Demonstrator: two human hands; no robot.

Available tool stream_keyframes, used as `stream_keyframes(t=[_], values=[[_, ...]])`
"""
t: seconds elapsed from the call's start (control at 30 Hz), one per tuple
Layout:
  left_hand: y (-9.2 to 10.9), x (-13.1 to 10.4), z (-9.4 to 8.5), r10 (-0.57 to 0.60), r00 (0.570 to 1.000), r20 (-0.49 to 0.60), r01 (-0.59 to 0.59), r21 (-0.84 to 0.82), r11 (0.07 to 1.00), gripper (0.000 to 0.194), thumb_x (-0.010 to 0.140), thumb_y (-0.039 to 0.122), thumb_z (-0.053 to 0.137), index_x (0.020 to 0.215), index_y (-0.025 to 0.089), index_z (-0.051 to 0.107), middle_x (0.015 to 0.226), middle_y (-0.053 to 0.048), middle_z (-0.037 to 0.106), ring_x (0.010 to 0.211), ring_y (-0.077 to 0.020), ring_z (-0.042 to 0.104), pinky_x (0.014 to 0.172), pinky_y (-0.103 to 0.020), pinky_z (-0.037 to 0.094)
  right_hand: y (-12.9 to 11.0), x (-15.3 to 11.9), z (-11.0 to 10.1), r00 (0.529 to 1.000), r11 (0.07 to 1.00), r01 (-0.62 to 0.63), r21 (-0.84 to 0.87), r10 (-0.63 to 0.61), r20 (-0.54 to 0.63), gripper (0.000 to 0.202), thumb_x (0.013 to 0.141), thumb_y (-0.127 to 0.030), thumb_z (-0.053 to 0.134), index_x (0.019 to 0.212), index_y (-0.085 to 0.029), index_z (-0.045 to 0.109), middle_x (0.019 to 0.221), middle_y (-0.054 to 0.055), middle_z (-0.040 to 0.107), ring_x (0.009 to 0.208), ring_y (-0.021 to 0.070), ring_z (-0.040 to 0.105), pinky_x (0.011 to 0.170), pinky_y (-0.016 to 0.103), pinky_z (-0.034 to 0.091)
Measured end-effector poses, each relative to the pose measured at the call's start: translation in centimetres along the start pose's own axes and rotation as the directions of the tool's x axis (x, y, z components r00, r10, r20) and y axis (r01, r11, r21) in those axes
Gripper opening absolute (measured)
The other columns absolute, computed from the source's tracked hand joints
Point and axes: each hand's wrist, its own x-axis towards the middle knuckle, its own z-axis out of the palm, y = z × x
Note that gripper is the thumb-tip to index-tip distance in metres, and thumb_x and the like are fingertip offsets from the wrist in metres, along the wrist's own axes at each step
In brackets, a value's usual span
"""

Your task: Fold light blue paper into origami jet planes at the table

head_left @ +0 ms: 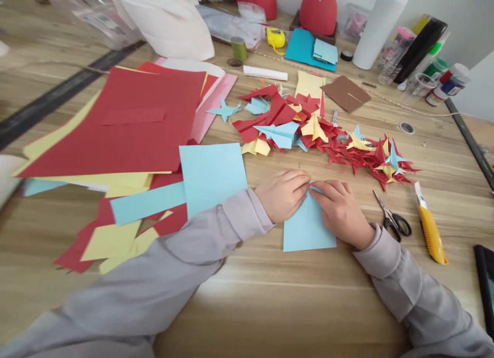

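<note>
A light blue sheet of paper (309,227) lies on the table in front of me, its far end narrowing toward a point under my fingers. My left hand (283,193) presses on its far left edge with fingers together. My right hand (341,209) pinches the far right edge, its fingertips almost touching the left ones. Both hands hide the far tip of the sheet. To the left lies a second, square light blue sheet (214,173), partly behind my left sleeve. Beyond my hands is a heap of folded paper planes and stars (281,134) in red, blue and yellow.
Large red sheets (154,95) and paper strips (148,202) cover the left side. Scissors (393,219) and a yellow utility knife (430,229) with its blade out lie right of my hand. A yellow tape measure (275,37) and a white bottle (378,31) stand behind.
</note>
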Motion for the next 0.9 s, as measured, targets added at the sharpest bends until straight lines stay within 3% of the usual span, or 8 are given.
stream_keyframes(t=[0.37, 0.9], values=[[-1.0, -0.5, -0.7, 0.106, 0.993, 0.049, -0.1, -0.106, 0.989, 0.032, 0.09, 0.02, 0.038, 0.105, 0.006, 0.063, 0.116, -0.019, 0.061, 0.114, -0.0254, 0.051, 0.095, -0.043, 0.047, 0.1, 0.0, 0.1, 1.0, 0.998, -0.028, 0.062, 0.029, -0.013, 0.037, 0.078, -0.002, 0.042, 0.108, -0.015, 0.061, 0.118, 0.011, 0.061, 0.103, 0.0233, 0.05, 0.081, 0.039, 0.035], [-0.9, -0.4, -1.1, 0.109, 0.987, 0.119, -0.091, -0.148, 0.985, 0.033, 0.084, 0.023, 0.046, 0.111, 0.013, 0.064, 0.119, -0.019, 0.058, 0.116, -0.0287, 0.049, 0.094, -0.047, 0.045, -0.1, -0.1, 0.1, 0.997, 0.992, -0.062, 0.11, 0.067, -0.044, 0.045, 0.077, -0.002, 0.039, 0.119, -0.014, 0.051, 0.116, 0.012, 0.06, 0.105, 0.0238, 0.05, 0.085, 0.039, 0.034]])
